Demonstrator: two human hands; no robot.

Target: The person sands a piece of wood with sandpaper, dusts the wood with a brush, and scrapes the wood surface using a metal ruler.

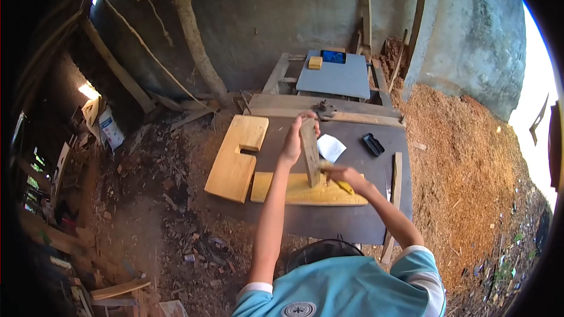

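Note:
My left hand (295, 138) is wrapped round the upper part of a flat wooden piece (311, 155), which stands tilted with its lower end at a yellow wooden board (282, 195). My right hand (349, 177) is closed beside the lower part of that piece. A small pale, yellowish thing shows at its fingertips against the wood, too small to name. Just under the right hand is a bright yellow bit (345, 187); I cannot tell whether the hand holds it. A sheet of white paper (331, 148) lies just beyond the hands.
On the dark table (346, 223) lie a notched wooden board (226, 170), an opened black case (372, 144) and a wooden strip (396, 182). Behind, a grey panel (335, 79) carries a phone (333, 57) and a yellow block (315, 63). Sawdust (452, 182) covers the ground at right.

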